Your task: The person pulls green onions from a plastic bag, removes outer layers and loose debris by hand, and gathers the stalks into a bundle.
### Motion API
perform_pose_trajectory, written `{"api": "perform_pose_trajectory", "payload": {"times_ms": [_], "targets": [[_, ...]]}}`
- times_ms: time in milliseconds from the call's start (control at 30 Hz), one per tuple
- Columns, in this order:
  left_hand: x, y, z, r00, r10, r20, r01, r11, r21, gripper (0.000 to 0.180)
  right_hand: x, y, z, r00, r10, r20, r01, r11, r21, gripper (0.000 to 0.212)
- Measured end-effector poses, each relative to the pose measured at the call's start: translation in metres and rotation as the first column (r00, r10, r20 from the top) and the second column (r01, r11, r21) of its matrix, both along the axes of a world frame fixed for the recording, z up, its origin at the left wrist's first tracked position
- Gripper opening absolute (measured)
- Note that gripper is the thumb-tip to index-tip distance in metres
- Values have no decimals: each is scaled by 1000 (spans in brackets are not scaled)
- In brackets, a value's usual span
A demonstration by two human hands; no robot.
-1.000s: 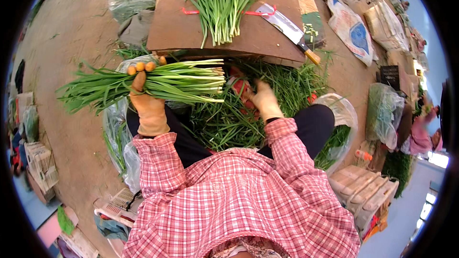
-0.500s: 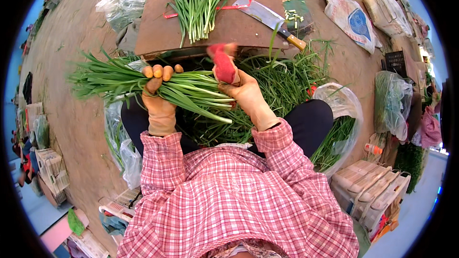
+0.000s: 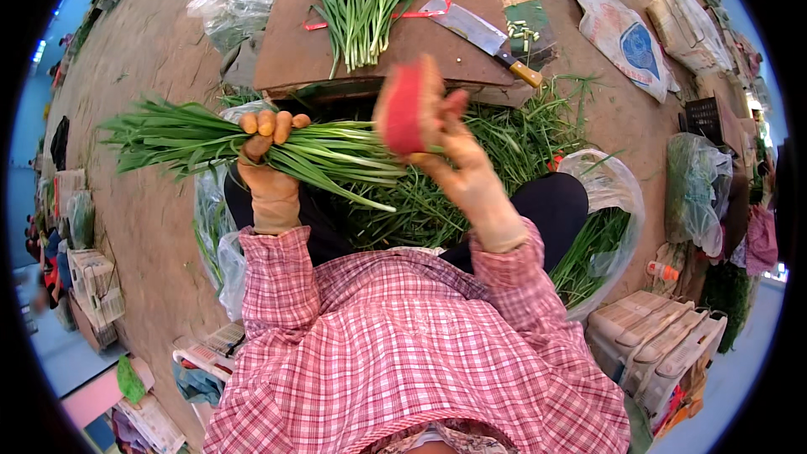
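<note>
My left hand (image 3: 271, 172), gloved and closed, grips a bunch of garlic chives (image 3: 197, 141). The leaf tips point left and the pale stem ends right. Beside those stem ends is my right hand (image 3: 458, 164), its fingers smeared by motion. A red band or cloth (image 3: 406, 109) shows at the right fingers; whether they pinch a stalk is hidden. Beyond both hands, a second pile of chives (image 3: 357, 8) lies on a brown board (image 3: 294, 55), over a red strip (image 3: 315, 26). A cleaver (image 3: 475, 31) with a wooden handle rests to its right.
Loose green leaves (image 3: 530, 130) heap between my knees and under the board. Plastic bags of greens stand at front right (image 3: 588, 244), at left (image 3: 214, 235) and at far left (image 3: 231, 13). Cut white stem pieces (image 3: 523, 31) lie by the cleaver. A woven sack (image 3: 622, 38) lies at far right.
My right hand has moved right, drawing back from the stems, and its red-covered part has swung up. The left hand keeps its grip on the bunch. The whole view has shifted slightly.
</note>
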State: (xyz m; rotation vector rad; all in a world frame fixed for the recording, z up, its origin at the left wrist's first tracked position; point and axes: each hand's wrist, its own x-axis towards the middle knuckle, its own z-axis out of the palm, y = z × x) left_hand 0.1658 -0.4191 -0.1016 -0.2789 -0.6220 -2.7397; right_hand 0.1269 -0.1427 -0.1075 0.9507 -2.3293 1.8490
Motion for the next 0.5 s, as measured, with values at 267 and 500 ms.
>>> {"api": "perform_pose_trajectory", "payload": {"times_ms": [267,500], "targets": [[16,-27,28,996,53,-70,-46,995,89,27,-7,36,-28,935,-56,350,99,989,-106,18],[-6,-4,22,988,-98,-115,117,978,172,27,-20,-28,19,746,115,656,-195,979,51,24]]}}
